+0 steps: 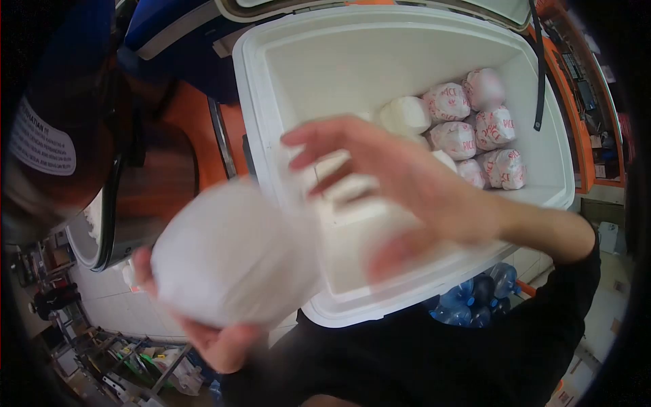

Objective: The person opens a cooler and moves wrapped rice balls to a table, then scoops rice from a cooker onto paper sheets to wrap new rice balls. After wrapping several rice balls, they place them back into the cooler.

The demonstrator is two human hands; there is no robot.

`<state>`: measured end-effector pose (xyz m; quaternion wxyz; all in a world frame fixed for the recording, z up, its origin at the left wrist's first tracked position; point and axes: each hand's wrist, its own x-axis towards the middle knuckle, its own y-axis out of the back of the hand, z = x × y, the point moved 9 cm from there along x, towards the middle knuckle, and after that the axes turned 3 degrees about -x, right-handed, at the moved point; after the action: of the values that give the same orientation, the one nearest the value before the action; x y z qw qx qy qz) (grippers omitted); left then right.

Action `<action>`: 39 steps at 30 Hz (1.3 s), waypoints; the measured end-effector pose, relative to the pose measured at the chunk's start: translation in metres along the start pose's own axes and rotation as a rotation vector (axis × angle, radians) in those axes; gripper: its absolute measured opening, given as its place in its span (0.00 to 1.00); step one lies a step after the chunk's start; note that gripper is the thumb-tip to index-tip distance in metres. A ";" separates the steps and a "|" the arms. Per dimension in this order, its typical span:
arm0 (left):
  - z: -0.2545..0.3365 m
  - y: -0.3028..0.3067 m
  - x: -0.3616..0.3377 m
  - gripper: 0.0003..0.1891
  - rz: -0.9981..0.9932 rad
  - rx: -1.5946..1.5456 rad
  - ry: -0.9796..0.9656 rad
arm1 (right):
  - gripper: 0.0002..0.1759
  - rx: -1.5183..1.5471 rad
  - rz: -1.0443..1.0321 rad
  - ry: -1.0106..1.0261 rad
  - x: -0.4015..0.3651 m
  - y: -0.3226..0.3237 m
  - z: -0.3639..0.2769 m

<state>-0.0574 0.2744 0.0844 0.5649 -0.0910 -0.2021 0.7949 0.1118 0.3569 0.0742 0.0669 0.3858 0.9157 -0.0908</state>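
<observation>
My left hand (pixel 220 342) grips a large round white bundle (pixel 230 254) from below, at the left of the head view. Its surface is blurred, with faint folds like paper or thin wrapping. Over the open white cooler box (pixel 252 102) hangs my right hand (pixel 407 186), fingers spread and smeared by motion, holding nothing. Inside the box, several paper-wrapped rice packs (pixel 451 102) with red print are grouped at the right end. Some plain white packs (pixel 405 114) lie beside them, partly hidden behind my right hand.
A dark container with a white label (pixel 47 142) stands at the left over an orange surface (pixel 220 136). Behind the cooler is a blue box (pixel 169 34). Blue bottles (pixel 468 298) sit on the floor below. A black strap (pixel 540 81) hangs at the box's right.
</observation>
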 end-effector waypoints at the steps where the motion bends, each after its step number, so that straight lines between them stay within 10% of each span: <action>1: -0.007 -0.031 0.008 0.50 -0.013 0.106 0.029 | 0.44 -0.032 -0.049 0.036 -0.012 -0.011 -0.013; 9: -0.013 -0.056 0.014 0.41 -0.398 0.382 -0.310 | 0.34 0.487 0.162 -0.545 -0.029 0.039 0.095; 14: -0.044 -0.033 0.008 0.41 -0.253 0.212 -0.119 | 0.35 0.489 0.014 -1.088 -0.046 0.022 0.247; 20: -0.051 -0.039 0.006 0.40 -0.377 0.312 -0.094 | 0.41 0.248 0.184 -1.144 -0.018 0.023 0.295; 26: -0.053 -0.044 0.002 0.39 -0.409 0.341 -0.089 | 0.49 0.233 0.097 -0.701 0.005 0.024 0.296; 29: -0.049 -0.041 -0.001 0.38 -0.418 0.308 -0.074 | 0.43 -0.422 0.132 -1.068 -0.012 0.048 0.291; 32: -0.048 -0.027 -0.010 0.38 -0.403 0.304 -0.056 | 0.30 -0.132 0.188 -0.911 -0.020 0.045 0.314; 36: -0.057 0.033 -0.025 0.39 -0.284 0.494 -0.017 | 0.17 -1.009 -0.441 -0.353 0.015 0.026 0.336; 39: -0.057 0.114 -0.036 0.35 -0.050 0.508 0.019 | 0.15 -1.032 -0.582 -0.631 0.011 0.063 0.227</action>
<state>-0.1222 0.2210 -0.0181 0.5909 0.0516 0.0072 0.8051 0.1616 0.3580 -0.1563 0.4800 -0.0032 0.8450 0.2358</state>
